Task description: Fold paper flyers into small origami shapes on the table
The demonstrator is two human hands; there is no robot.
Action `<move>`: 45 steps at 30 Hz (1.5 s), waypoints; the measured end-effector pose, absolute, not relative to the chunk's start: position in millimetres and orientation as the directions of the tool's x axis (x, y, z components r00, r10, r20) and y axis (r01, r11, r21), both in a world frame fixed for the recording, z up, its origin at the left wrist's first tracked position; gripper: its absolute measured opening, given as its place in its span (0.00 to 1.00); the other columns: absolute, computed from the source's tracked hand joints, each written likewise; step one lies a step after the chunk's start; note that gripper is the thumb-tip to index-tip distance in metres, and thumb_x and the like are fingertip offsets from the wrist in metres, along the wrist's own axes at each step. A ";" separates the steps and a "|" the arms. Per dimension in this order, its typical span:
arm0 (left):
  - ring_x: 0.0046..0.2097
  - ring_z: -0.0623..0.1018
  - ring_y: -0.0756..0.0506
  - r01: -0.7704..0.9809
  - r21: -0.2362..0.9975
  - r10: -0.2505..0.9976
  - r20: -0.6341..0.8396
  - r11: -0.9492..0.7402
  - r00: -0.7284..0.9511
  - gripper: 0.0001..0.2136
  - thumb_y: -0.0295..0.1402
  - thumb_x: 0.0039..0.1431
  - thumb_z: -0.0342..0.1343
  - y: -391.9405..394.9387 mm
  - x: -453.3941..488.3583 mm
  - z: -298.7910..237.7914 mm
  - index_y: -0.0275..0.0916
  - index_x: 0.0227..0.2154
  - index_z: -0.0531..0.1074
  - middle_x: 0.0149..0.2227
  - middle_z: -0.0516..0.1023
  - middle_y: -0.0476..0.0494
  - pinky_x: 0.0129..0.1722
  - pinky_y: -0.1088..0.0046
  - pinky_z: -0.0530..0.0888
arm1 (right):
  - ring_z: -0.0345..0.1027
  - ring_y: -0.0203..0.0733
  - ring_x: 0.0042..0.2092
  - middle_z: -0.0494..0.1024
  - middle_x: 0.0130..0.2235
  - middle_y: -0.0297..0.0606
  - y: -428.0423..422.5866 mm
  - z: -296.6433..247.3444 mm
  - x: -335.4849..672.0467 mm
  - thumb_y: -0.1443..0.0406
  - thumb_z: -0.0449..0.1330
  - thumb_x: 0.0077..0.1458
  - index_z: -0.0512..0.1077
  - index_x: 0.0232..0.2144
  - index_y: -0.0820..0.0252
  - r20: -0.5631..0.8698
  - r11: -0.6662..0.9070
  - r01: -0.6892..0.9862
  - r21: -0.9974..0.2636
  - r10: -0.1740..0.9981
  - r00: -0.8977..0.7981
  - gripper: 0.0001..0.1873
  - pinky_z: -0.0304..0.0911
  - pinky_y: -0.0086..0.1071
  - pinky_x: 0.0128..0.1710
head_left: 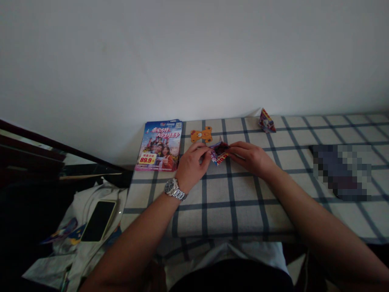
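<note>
Between my hands is a small folded paper [218,154], printed in blue, purple and red like the flyers close by. My left hand [195,159], with a metal watch [172,188] on its wrist, pinches the paper's left side. On the opposite side, my right hand [249,157] grips it with bent fingers. The paper is held just above the checked tablecloth [217,202]. A stack of flyers [159,148] lies to the left of my left hand. Beyond my right hand, near the wall, stands a folded paper piece [266,121] with similar print.
An orange bear-shaped cutout or picture [201,134] is on the cloth behind my left hand. A pixelated dark item [340,172] lies at the right. Below the table's left edge, a phone [99,221] rests on a whitish bag [75,207]. The wall [194,61] borders the table's far side.
</note>
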State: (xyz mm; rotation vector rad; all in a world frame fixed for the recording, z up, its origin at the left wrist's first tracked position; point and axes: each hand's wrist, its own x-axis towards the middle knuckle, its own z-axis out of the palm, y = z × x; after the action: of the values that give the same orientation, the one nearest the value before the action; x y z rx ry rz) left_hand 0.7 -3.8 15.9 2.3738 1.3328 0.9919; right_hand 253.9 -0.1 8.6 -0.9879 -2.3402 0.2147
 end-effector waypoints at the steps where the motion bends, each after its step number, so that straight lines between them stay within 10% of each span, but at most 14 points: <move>1: 0.48 0.80 0.45 0.661 0.508 0.825 0.444 -0.552 0.349 0.08 0.29 0.71 0.53 -3.9 0.8 16.0 0.39 0.43 0.79 0.46 0.80 0.43 0.51 0.66 0.78 | 0.79 0.46 0.47 0.81 0.49 0.43 0.2 8.7 253.9 0.62 0.55 0.71 0.77 0.49 0.55 0.452 0.711 0.601 -0.365 0.699 -0.553 0.12 0.75 0.38 0.47; 45: 0.46 0.82 0.46 0.652 0.564 0.862 0.352 -0.507 0.365 0.10 0.27 0.69 0.55 -2.1 0.1 8.0 0.42 0.49 0.74 0.47 0.83 0.46 0.49 0.68 0.78 | 0.80 0.43 0.36 0.85 0.40 0.35 -3.3 1.2 248.5 0.66 0.61 0.63 0.71 0.51 0.53 0.285 0.380 0.591 -0.711 0.925 -0.251 0.15 0.75 0.37 0.39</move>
State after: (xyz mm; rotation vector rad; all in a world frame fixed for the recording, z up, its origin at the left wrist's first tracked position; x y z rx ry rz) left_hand 0.1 -2.1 8.0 2.3033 1.3318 0.8938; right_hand 248.5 -3.3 1.2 -1.3031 -1.9544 0.6202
